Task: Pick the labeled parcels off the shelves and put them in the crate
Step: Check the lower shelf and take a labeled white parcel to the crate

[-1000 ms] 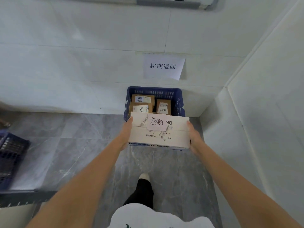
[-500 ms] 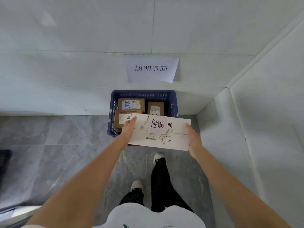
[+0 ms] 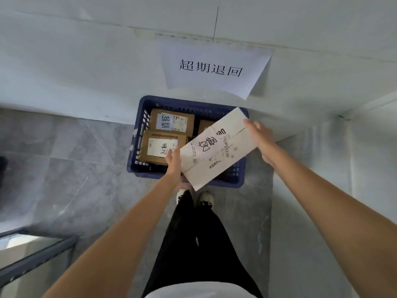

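A long white parcel (image 3: 217,151) with a handwritten label and barcodes hangs tilted above the right half of the blue crate (image 3: 137,147). My left hand (image 3: 175,166) grips its near left end. Its far right end is held by my right hand (image 3: 261,136). The crate stands on the floor against the wall. Inside it lie brown parcels: one at the back left (image 3: 171,120), one at the front left (image 3: 161,147), and a third (image 3: 205,126) mostly hidden under the white parcel.
A paper sign (image 3: 211,67) is stuck to the white wall above the crate. The room's corner wall (image 3: 352,168) is close on the right. A metal shelf frame (image 3: 36,257) shows at lower left. My legs and shoes (image 3: 205,198) stand just before the crate on grey floor.
I have stepped up to the crate. The white parcel has turned from level to slanted, its right end raised toward the wall, and now hangs over the crate.
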A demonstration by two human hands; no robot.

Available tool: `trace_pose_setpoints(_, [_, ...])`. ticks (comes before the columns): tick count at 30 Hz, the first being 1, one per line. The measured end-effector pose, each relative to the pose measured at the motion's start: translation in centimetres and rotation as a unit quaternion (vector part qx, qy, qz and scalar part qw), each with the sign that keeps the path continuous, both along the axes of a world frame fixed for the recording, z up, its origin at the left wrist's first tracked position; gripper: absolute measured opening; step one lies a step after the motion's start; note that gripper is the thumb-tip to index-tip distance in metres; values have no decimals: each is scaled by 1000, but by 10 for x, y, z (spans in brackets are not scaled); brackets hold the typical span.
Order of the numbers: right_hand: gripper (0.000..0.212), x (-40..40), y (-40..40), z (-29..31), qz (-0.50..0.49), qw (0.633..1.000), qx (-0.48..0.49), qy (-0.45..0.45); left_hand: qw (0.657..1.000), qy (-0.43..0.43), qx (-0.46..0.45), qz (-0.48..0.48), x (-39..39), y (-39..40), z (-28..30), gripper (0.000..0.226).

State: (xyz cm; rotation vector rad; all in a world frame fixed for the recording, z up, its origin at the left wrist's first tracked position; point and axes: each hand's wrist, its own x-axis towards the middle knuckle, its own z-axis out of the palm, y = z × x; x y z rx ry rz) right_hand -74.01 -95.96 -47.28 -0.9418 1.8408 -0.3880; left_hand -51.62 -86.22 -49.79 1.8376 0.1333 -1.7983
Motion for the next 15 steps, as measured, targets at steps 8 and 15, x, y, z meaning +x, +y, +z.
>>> trace_pose_setpoints(8, [40, 11, -59, -79, 111, 989, -67, 70, 984, 45, 76, 156, -41, -20, -81, 63])
trace_pose_setpoints(15, [62, 37, -85, -150, 216, 971, 15, 99, 947, 68, 138, 282, -55, -18, -143, 71])
